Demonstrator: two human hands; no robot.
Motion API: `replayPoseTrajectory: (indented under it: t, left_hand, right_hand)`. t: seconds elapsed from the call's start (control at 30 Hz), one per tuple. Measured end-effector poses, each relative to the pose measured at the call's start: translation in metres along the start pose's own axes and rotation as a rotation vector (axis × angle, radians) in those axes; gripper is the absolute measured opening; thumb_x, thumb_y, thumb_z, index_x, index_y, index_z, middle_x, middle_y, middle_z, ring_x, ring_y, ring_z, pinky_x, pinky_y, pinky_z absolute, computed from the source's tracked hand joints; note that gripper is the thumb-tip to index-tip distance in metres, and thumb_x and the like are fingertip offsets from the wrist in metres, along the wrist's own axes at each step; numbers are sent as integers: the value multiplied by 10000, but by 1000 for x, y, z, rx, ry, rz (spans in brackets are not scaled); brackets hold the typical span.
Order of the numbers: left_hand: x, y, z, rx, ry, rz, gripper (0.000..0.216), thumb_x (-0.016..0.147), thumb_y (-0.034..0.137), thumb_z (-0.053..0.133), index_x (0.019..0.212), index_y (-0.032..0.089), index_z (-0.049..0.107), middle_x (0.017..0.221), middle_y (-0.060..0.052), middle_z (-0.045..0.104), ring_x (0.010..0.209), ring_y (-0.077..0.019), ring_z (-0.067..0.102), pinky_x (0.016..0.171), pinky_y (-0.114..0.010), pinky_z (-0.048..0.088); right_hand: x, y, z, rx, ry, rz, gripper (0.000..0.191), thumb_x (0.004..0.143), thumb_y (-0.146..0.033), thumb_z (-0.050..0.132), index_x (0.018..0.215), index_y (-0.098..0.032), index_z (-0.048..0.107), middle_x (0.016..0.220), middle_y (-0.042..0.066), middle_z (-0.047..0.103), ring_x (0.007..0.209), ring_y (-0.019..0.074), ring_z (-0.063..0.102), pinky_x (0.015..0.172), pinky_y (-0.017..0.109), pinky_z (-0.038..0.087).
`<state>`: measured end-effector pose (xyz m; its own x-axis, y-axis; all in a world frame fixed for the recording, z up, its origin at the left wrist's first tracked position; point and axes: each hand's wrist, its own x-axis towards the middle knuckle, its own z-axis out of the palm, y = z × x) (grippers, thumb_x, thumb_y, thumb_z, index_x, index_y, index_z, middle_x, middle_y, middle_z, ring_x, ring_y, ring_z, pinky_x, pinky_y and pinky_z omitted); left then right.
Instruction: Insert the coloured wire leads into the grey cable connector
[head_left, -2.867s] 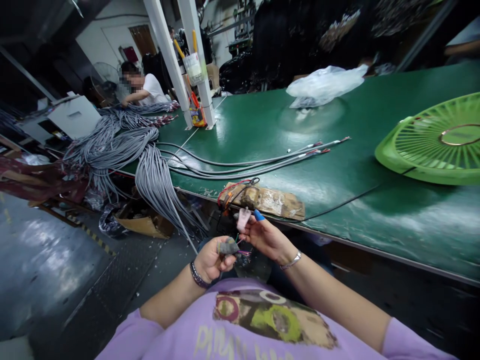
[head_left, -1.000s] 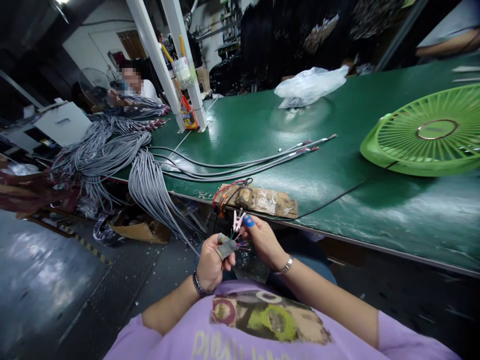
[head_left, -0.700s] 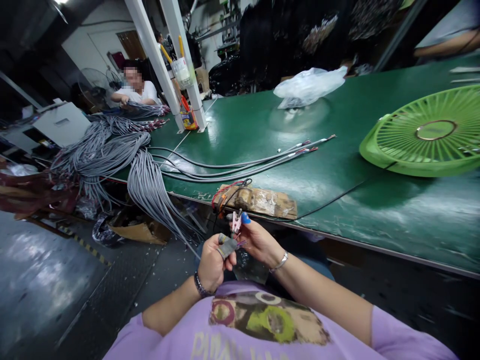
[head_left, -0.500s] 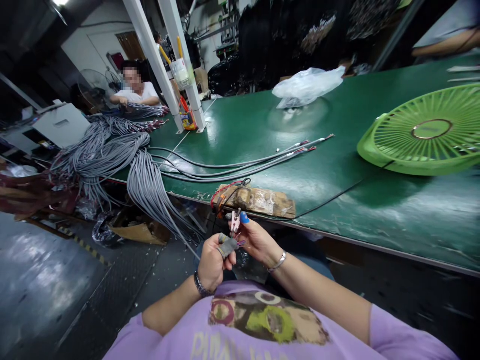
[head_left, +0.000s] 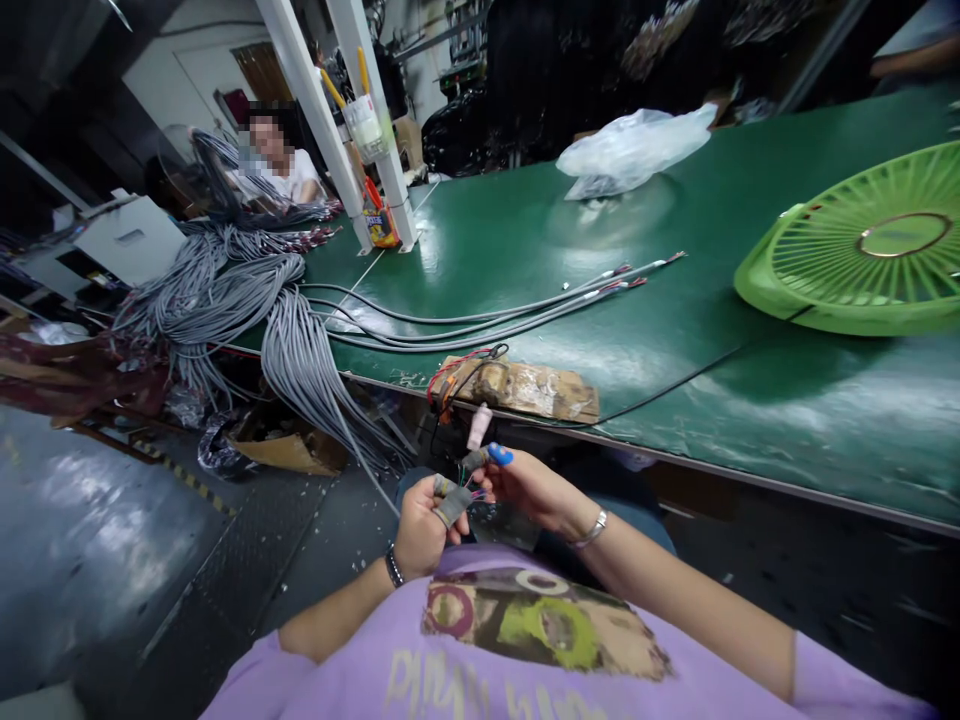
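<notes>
My left hand (head_left: 424,525), with grey covers on its fingers, is closed around the end of a grey cable. Thin coloured wires (head_left: 477,494) fan out from that grip towards the right. My right hand (head_left: 536,487), with a blue cover on the thumb and a grey one on a finger, pinches at these wires, close beside the left fingertips. Just beyond the right fingers is a pale pink clip (head_left: 478,428), at the table edge by a worn wooden block (head_left: 540,392). Red and black leads loop over the block's left end.
Grey cables (head_left: 300,350) lie heaped on the left and hang over the edge of the green table (head_left: 510,240). Several stripped cables (head_left: 480,335) stretch across it. A green fan (head_left: 862,250) lies right, a plastic bag (head_left: 637,150) behind. A co-worker (head_left: 285,170) handles cables at far left.
My right fingers have come away from the pink clip and now meet the wires beside my left hand. The co-worker has lifted a bundle of cables. The view has shifted slightly.
</notes>
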<state>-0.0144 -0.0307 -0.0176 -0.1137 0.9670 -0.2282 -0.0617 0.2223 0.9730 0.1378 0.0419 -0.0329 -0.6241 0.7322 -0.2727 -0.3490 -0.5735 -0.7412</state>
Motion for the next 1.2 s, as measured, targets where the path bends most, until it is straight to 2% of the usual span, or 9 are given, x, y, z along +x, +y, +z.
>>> replayPoseTrajectory:
  t: [0.2, 0.43, 0.5, 0.63, 0.77, 0.87, 1.0, 1.07, 1.2]
  left_hand:
    - [-2, 0, -1, 88, -58, 11, 358, 698, 488, 658, 655, 167, 508, 478, 23, 580, 349, -62, 452, 370, -173, 321]
    - [1, 9, 0, 251, -473, -191, 377, 676, 480, 665, 556, 135, 575, 481, -36, 607, 396, -99, 517, 411, -201, 368]
    - [2, 9, 0, 237, -440, -195, 408, 696, 498, 637, 526, 132, 574, 470, -40, 599, 385, -94, 511, 399, -198, 354]
    - [5, 4, 2, 67, -260, -176, 394, 700, 516, 629, 612, 139, 561, 477, -22, 603, 364, -88, 510, 369, -180, 324]
    - [6, -4, 6, 1, -170, -129, 381, 697, 508, 641, 644, 143, 543, 489, -19, 608, 380, -98, 528, 371, -180, 336]
    - [8, -7, 5, 50, -236, -106, 401, 721, 528, 614, 641, 139, 554, 505, -31, 618, 412, -106, 546, 411, -194, 380]
    - [11, 3, -6, 132, -448, -88, 411, 750, 523, 588, 666, 123, 632, 605, -73, 669, 535, -133, 606, 572, -246, 475]
    - [13, 10, -12, 216, -500, -38, 401, 764, 501, 582, 653, 124, 660, 651, -86, 686, 597, -145, 622, 626, -253, 481]
    - [13, 13, -17, 386, -513, -53, 372, 730, 481, 626, 634, 124, 667, 593, -70, 670, 540, -148, 608, 548, -241, 467]
  right_hand:
    - [-9, -17, 9, -316, -50, 30, 317, 618, -420, 747, 663, -145, 596, 565, -30, 549, 513, 73, 454, 527, 218, 387]
    - [-9, -18, 15, -657, -215, -162, 304, 668, -432, 691, 644, -149, 583, 575, -33, 531, 538, 83, 429, 510, 212, 354]
    - [-11, -16, 13, -643, -143, -213, 326, 700, -471, 655, 671, -152, 593, 606, -21, 546, 561, 92, 449, 540, 223, 374]
    - [-17, -13, 6, -486, 82, -208, 390, 718, -551, 606, 760, -164, 597, 685, 1, 586, 577, 97, 477, 568, 239, 398]
    - [-21, 1, 5, -464, 140, -146, 398, 669, -533, 667, 770, -160, 574, 659, -15, 544, 549, 87, 438, 510, 226, 362]
    - [-18, 12, 6, -462, 170, -178, 381, 665, -517, 674, 716, -161, 547, 603, -31, 512, 527, 84, 412, 498, 226, 337]
    - [-15, 7, 6, -566, 77, -214, 335, 715, -480, 636, 674, -162, 540, 583, -25, 516, 527, 92, 415, 514, 236, 346]
    - [-15, 0, 8, -682, 23, -250, 281, 762, -431, 595, 684, -165, 547, 613, -8, 547, 553, 105, 443, 534, 241, 365]
    - [-17, -10, 18, -1026, -61, -433, 149, 788, -259, 545, 666, -172, 554, 662, 13, 563, 605, 124, 472, 581, 250, 379]
